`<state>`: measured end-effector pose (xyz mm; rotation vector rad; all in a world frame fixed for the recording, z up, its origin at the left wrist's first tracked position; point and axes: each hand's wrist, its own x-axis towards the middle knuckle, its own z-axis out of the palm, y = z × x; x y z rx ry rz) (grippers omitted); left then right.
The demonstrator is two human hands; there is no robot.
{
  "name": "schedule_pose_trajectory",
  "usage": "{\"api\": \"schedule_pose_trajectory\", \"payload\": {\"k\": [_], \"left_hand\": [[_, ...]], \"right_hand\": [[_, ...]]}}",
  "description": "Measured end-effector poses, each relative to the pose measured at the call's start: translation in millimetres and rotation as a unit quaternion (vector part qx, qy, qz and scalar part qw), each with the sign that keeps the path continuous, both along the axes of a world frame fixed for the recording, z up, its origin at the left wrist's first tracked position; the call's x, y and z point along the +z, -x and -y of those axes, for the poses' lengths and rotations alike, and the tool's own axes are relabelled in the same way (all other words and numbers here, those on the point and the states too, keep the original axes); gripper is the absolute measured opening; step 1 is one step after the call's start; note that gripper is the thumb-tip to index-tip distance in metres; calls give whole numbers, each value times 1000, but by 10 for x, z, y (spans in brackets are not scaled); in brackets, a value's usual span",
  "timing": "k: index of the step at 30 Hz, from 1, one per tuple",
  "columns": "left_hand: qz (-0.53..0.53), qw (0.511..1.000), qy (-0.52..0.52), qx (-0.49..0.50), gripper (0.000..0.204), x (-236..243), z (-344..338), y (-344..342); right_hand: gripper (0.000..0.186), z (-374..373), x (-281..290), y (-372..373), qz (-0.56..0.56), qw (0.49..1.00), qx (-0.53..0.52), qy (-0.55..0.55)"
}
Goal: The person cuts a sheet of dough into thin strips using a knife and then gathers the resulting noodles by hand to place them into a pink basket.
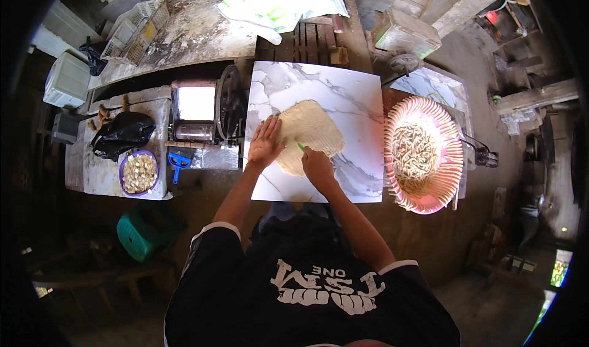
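A flat, pale sheet of dough point(315, 123) lies on a white marble-patterned board point(359, 95). Fine parallel marks run across its right side. My left hand point(265, 143) rests flat on the dough's left edge, fingers stretched out. Just right of it, my right hand point(318, 166) is closed around a small green tool point(300, 146). The tip of this tool points toward the dough's middle; most of it is hidden in my fist, so its exact kind is unclear.
To the right stands a pink basket point(455, 157) holding many thin pale strips. Left of the board are a hand-cranked roller machine point(196, 129), a blue dustpan-like scoop point(178, 163), a purple-rimmed bowl point(156, 178) of pale pieces and a black plastic bag point(126, 132). A green stool point(138, 233) stands below.
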<state>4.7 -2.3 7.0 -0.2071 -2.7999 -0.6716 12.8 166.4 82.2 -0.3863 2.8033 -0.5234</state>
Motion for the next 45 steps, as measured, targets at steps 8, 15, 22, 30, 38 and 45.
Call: {"api": "schedule_pose_trajectory", "payload": {"k": [8, 15, 22, 30, 38, 45], "left_hand": [[3, 1000, -15, 7, 54, -19, -71, -37], [-26, 998, -55, 1, 53, -54, -132, -95], [-53, 997, -63, 0, 52, -103, -245, -111], [-53, 997, -54, 1, 51, -68, -247, -104], [-50, 998, -47, 8, 53, -46, -163, -34], [-52, 998, -28, 22, 52, -101, -88, 7]], "right_hand": [[20, -131, -52, -32, -31, 988, -44, 144], [29, 171, -78, 192, -19, 993, -9, 116], [29, 223, -130, 279, -35, 996, 4, 84], [27, 224, -76, 305, -26, 997, 20, 76], [21, 194, -126, 270, -13, 998, 5, 63], [26, 102, -36, 151, 24, 1000, 6, 12]]}}
